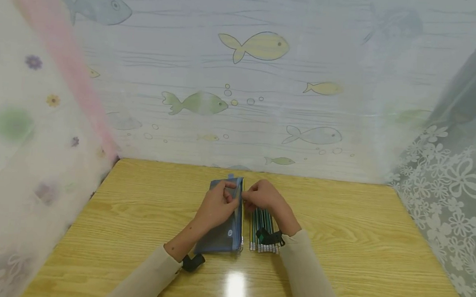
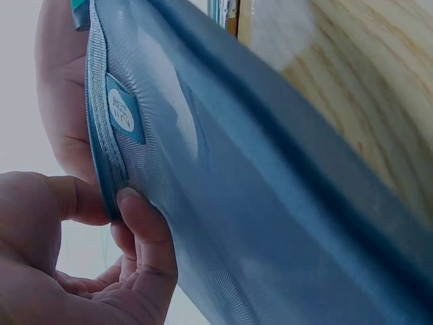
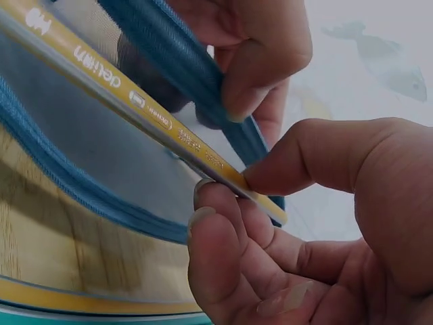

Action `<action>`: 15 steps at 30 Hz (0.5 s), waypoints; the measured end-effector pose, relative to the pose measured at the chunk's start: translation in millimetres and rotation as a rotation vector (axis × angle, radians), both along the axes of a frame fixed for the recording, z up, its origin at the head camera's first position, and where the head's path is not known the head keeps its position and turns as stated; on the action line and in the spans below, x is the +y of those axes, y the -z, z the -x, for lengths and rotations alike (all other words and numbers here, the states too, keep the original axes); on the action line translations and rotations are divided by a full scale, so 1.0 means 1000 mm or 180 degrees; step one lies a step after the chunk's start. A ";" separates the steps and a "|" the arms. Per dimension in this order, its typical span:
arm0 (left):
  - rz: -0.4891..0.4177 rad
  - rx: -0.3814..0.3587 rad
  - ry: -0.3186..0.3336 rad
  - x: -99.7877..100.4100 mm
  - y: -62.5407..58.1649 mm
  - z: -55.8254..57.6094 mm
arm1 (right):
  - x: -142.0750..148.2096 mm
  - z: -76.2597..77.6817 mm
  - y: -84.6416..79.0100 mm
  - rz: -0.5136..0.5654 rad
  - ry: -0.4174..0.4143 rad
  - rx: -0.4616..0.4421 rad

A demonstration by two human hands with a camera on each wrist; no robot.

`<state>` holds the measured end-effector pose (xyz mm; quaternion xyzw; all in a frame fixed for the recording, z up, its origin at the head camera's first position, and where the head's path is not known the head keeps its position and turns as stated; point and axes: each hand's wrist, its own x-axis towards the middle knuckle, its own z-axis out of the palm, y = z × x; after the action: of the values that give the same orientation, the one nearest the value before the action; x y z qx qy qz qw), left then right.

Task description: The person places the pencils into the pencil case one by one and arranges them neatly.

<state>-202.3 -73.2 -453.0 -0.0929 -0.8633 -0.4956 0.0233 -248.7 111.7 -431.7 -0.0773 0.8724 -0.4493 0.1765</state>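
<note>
A blue mesh zip pouch (image 1: 217, 237) stands at the middle of the table, its zipper side toward the right. Near its top, my left hand (image 1: 214, 208) pinches one zipper edge between thumb and fingers; the left wrist view shows this edge (image 2: 101, 135) and a small label (image 2: 122, 112) beside it. My right hand (image 1: 265, 197) holds a yellow pencil (image 3: 135, 95) close to one end, thumb against fingers. That pencil lies lengthwise between the pouch's two parted zipper edges; its other end is out of the right wrist view.
A row of several striped pencils (image 1: 263, 219) lies right of the pouch, partly under my right wrist, with their ferrule ends toward me. Dark wrist cameras (image 1: 193, 263) are strapped on both wrists. A fish-patterned curtain (image 1: 246, 135) closes off the table's far edge.
</note>
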 end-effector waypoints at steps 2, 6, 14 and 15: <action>-0.0034 -0.0011 0.0009 0.000 0.000 0.000 | -0.001 0.000 0.001 0.0031 -0.0048 -0.0003; -0.0087 -0.0018 0.0023 -0.001 0.000 -0.001 | -0.004 0.001 0.003 0.0124 -0.0054 -0.0007; -0.0125 -0.0032 0.0134 0.000 0.000 -0.002 | -0.007 -0.003 0.003 0.0294 0.0096 -0.0054; -0.0126 -0.0031 0.0140 0.000 0.000 -0.002 | -0.007 -0.003 0.003 0.0303 0.0101 -0.0054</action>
<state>-200.1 -73.7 -452.8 -0.1091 -0.8511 -0.5134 0.0100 -245.5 104.3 -434.7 -0.0679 0.8496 -0.4936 0.1729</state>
